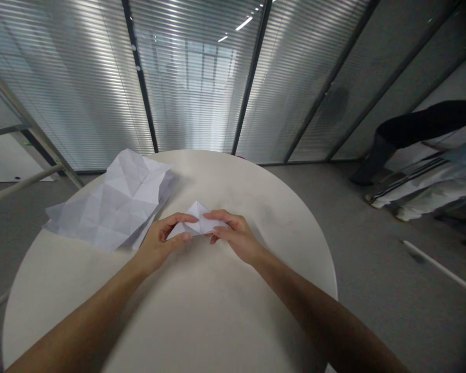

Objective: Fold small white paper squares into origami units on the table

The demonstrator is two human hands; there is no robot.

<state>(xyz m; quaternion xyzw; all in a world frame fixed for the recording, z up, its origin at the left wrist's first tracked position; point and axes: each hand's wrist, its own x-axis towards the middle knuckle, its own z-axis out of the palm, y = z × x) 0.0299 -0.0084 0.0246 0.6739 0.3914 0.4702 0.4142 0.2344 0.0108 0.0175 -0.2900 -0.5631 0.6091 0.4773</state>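
A small folded piece of white paper [197, 211] is held over the middle of the table between my two hands. It has a peaked top and a crease down its centre. My left hand [163, 239] pinches its left side, thumb below and index finger on the front. At the right side my right hand [236, 235] grips it, index finger on top and thumb near the lower edge. Some of the right hand's other fingers show beneath the paper. Left of my hands lie several creased, unfolded white sheets [120, 204], loosely piled.
The round white table [217, 321] is under my hands. Glass panels with blinds [194, 93] stand behind it. A metal frame [42, 134] rises at the left. At the far right are people's legs [423, 176], and a white bar [442, 268] is near the floor.
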